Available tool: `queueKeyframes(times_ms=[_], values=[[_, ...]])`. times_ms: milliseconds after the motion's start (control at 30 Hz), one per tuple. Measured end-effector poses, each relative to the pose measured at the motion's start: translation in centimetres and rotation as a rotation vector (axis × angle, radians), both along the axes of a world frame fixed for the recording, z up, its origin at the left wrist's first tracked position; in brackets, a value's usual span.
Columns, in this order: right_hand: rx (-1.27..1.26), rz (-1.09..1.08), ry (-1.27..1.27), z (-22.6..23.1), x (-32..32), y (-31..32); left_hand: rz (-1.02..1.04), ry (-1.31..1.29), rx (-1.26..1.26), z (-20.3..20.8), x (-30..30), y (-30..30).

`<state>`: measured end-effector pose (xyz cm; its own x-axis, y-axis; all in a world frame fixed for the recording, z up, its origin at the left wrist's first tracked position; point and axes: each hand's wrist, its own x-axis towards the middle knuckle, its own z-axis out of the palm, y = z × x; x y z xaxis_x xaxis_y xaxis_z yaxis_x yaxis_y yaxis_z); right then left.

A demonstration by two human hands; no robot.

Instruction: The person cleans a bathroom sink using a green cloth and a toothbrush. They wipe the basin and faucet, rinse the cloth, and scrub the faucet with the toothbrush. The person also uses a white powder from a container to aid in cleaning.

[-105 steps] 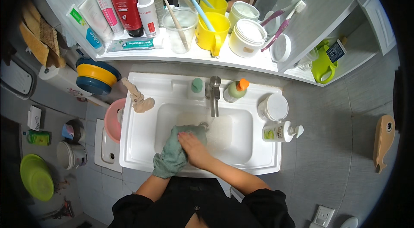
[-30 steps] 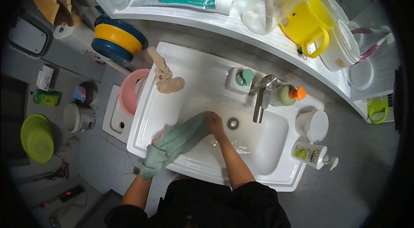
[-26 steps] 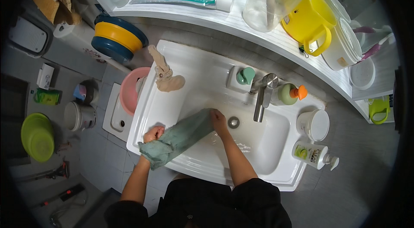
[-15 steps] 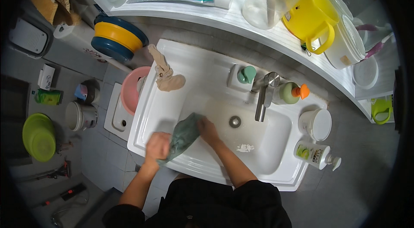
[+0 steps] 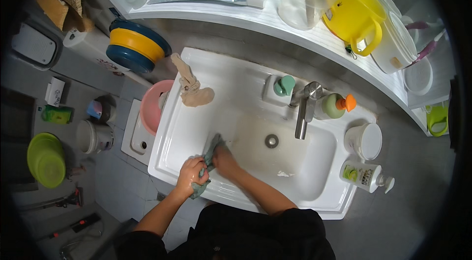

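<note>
A wet grey-green cloth [image 5: 212,148] is bunched between my hands over the left part of the white sink [image 5: 248,75]. My left hand [image 5: 191,174] is closed round its lower part, and a loose end hangs below the fist by the sink's front rim. Just to the right, my right hand [image 5: 225,160] grips the upper part, its fingers partly hidden and a little blurred. Up on the sink's left ledge lies a crumpled, knotted beige cloth [image 5: 189,85], apart from both hands.
Behind the basin stand a metal faucet [image 5: 307,110], a green-capped dispenser [image 5: 281,88] and an orange-topped pump bottle [image 5: 333,106]. A white tub [image 5: 363,141] and shampoo bottle [image 5: 363,176] line the right rim. A pink basin [image 5: 152,107] sits left of the sink; a loaded shelf [image 5: 206,10] curves above.
The cloth was stretched out between my hands and is now gathered up tightly. My left hand has moved right, and my right hand has shifted slightly left and down, closer together.
</note>
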<state>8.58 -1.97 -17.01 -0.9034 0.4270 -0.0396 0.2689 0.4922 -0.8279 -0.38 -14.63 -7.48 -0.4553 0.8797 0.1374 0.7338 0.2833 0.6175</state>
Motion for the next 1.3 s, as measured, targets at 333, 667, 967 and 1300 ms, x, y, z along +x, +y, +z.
queueKeyframes(times_ms=[333,667,967,1300], values=[[-0.028,0.024,-0.198,-3.2,-1.4,3.3,0.185,-0.165,0.032,0.5,0.4,-0.3],[0.183,0.033,-0.184,-3.6,-1.7,4.3,0.274,-0.183,0.040,-0.9,0.1,-1.2],[-0.126,0.118,-0.303,0.5,-0.7,4.3,0.286,-0.218,0.025,0.0,0.3,-1.0],[0.058,0.454,-0.465,-0.6,-0.7,5.1,0.283,-0.229,-0.039,-0.4,0.4,-1.0]])
